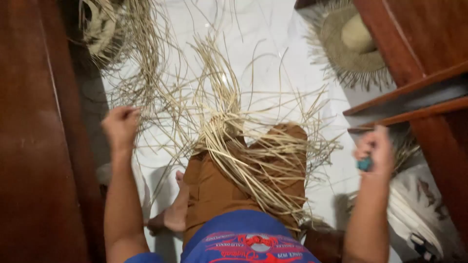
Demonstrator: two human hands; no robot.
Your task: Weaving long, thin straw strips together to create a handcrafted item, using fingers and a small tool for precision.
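Left hand (121,125): closed in a fist on a few strands pulled out from the straw bundle (229,141); the strands run from the fist back toward the lap.
Right hand (375,152): closed around a small teal object (364,164), kind not discernible; raised well clear of the bundle.
Straw bundle: loose pale strips fanned over the brown trousers (214,190), between the two hands, ends spreading onto the white floor (273,44) beyond them.
Beyond the right hand: a woven straw hat (348,41) with unfinished fringe, beside the wooden furniture (419,58).
Beyond the left hand: a second woven piece (100,29), partly in shadow.
Handling judgement: the strands look thin and brittle; a steady pull along their length, grip near the ends, should separate them without kinking or tangling the rest.
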